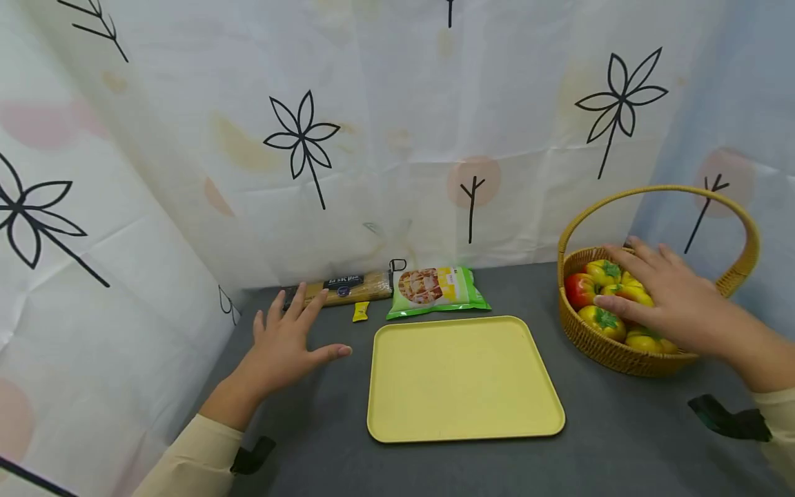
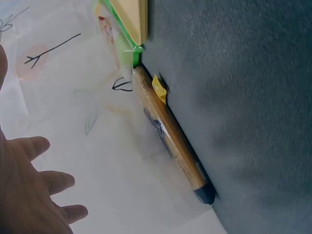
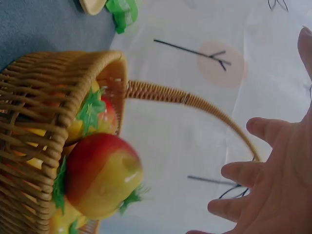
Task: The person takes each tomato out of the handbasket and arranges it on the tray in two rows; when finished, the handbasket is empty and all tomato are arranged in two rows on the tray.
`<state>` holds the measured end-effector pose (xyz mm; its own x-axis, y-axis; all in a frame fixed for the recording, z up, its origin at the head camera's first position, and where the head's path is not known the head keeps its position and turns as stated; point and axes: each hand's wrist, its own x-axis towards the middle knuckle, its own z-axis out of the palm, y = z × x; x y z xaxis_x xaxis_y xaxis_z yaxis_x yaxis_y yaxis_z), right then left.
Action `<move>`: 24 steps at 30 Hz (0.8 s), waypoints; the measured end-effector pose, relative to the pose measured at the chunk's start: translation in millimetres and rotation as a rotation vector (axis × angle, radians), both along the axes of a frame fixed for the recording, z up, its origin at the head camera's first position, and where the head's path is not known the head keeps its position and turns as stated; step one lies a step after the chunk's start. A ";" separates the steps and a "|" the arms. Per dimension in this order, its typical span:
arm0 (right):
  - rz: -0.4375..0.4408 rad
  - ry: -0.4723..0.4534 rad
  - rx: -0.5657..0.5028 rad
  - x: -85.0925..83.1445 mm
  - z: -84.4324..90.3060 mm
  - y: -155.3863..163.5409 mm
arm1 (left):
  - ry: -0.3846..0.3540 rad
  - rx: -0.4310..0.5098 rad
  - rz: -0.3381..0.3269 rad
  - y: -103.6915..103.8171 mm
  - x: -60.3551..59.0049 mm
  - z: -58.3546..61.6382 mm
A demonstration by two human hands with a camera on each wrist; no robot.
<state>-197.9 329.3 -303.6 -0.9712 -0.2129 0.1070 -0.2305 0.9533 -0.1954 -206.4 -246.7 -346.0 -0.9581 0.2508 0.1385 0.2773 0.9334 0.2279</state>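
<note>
My left hand (image 1: 281,352) is held over the table's left side, fingers spread and holding nothing. Beyond its fingertips lies a long clear pack of spaghetti (image 1: 357,288) with a dark label, and a small yellow packet (image 1: 361,311) sits just in front of it. My right hand (image 1: 680,300), likewise spread and holding nothing, hovers by the wicker basket (image 1: 596,346) and overlaps it in the head view. Inside the basket are several red and yellow fruits or peppers with green tops; a red-yellow apple-like one (image 3: 102,175) shows large in the right wrist view.
A yellow tray (image 1: 466,379) lies mid-table. Behind it, a green and white food bag (image 1: 437,290) rests against the patterned cloth backdrop (image 1: 385,138). The basket's tall arched handle (image 1: 658,188) rises at the right. Cloth also hangs along both sides of the grey table (image 1: 459,469).
</note>
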 end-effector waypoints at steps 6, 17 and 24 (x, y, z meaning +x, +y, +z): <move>0.053 0.037 -0.199 -9.6 -11.6 19.5 | -0.052 0.141 -0.086 -0.9 -4.4 -10.7; 0.084 0.099 -0.495 -13.3 -42.4 43.7 | -0.243 0.682 -0.211 -4.8 -14.5 -50.2; 0.004 0.137 -0.549 -17.3 -61.9 48.8 | -0.403 0.997 -0.260 4.6 -21.1 -74.1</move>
<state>-215.2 378.1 -365.5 -0.9399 -0.0945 0.3280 -0.2923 0.7191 -0.6304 -227.5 -242.1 -420.1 -0.9127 0.4007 0.0806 0.1751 0.2052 0.9629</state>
